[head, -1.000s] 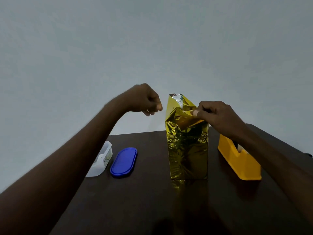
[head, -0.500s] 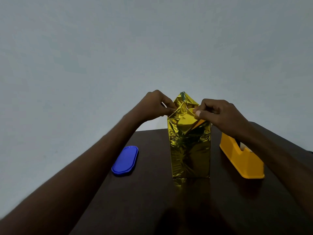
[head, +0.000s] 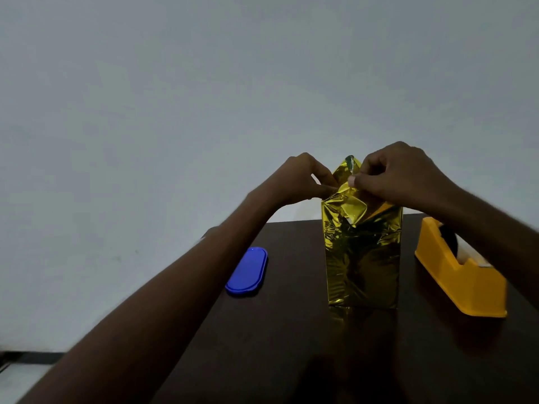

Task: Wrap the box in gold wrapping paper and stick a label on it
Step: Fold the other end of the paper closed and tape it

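A tall box wrapped in shiny gold paper (head: 361,258) stands upright in the middle of the dark table (head: 291,345). Its top end is loose, with creased flaps rising to a point. My left hand (head: 303,179) pinches the paper at the upper left corner of the box. My right hand (head: 399,176) pinches a flap at the top, its thumb pressing on the fold near the peak. No label is in view.
A yellow tape dispenser (head: 458,275) sits right of the box, partly behind my right forearm. A blue oval lid (head: 248,272) lies left of the box. A plain pale wall fills the background.
My left hand came in from the left and took hold of the paper at the box's top. My right hand rose toward the peak. The white container has dropped out of view.
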Demonstrator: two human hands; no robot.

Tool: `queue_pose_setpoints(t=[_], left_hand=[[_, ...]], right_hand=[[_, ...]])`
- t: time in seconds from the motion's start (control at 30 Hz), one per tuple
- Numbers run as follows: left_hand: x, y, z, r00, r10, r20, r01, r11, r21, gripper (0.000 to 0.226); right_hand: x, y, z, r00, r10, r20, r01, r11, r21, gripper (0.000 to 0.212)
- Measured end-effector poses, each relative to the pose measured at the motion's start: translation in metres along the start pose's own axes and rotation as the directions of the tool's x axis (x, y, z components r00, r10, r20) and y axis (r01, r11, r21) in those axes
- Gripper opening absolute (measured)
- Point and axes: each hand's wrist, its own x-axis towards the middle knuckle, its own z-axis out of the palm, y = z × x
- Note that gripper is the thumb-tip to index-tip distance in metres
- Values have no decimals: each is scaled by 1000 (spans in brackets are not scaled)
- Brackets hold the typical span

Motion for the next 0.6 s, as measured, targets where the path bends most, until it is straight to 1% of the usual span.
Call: queue_pose_setpoints(t=[0.07,0.17,0.23,0.33,0.4,0.47,0.53,0.6], left_hand=[[-1,0,-1,1000,5,13,-5,1000,-5,11],[0,0,0,1000,1,8,-1,1000,-8,10],[0,0,0,1000,6,6,-6,1000,-3,10],[1,-1,1,1000,9,4,-9,1000,3,10],[2,-2,1,1000,7,10,-7,1000,19,13],[4,-3,1,1000,6,21,-7,1000,29,12],[5,-2,0,1000,3,28,-4,999,35,10],[6,-2,0,1000,5,31,-7,999,46,11]], right_hand=[[0,-3,-3,1000,-26,-11,26,1000,17,17],[-7,-7,-10,997,-55,-59,61,994,96,20],[-11,-7,-11,996,-42,-84,52,990,128,24],[-13,-8,-8,989,-8,-144,25,993,119,29],[-13,-10,-9,996,8,-92,2,994,108,33],[-13,-13,-9,999,-36,-15,37,998,51,41],[-16,-14,-8,995,-96,31,97,995,-36,44],[-19,-12,-5,985,-170,23,172,969,-177,42]])
